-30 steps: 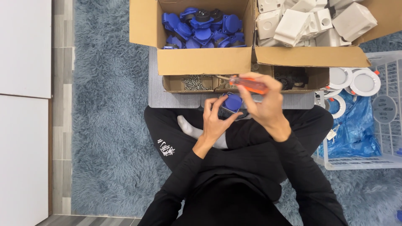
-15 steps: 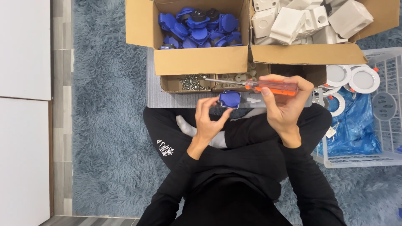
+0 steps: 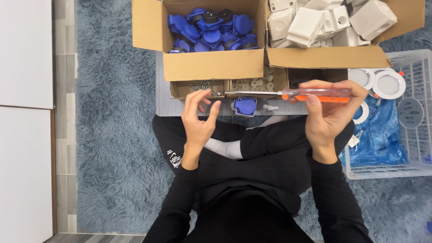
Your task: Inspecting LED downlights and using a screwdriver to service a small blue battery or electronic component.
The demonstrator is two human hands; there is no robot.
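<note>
My right hand [image 3: 330, 114] is shut on a screwdriver [image 3: 315, 95] with a clear orange handle. It lies level, and its metal shaft points left toward a small tray of screws [image 3: 198, 86]. My left hand [image 3: 198, 121] is raised with its fingers apart, the fingertips right by the screwdriver's tip and the screw tray. Whether a screw sits between the fingers is too small to see. A blue socket cover [image 3: 245, 106] lies on the grey board [image 3: 164, 105] between my hands, untouched.
A cardboard box [image 3: 211, 67] of blue socket parts stands behind the trays, with a box of white housings [image 3: 328, 56] to its right. A white wire basket [image 3: 414, 112] holding round white rings and a blue bag sits at the right. Blue shaggy carpet lies underneath.
My left hand has let go of the blue socket cover, which now lies on the board. My right hand has swung right, turning the screwdriver level with its tip by the screws.
</note>
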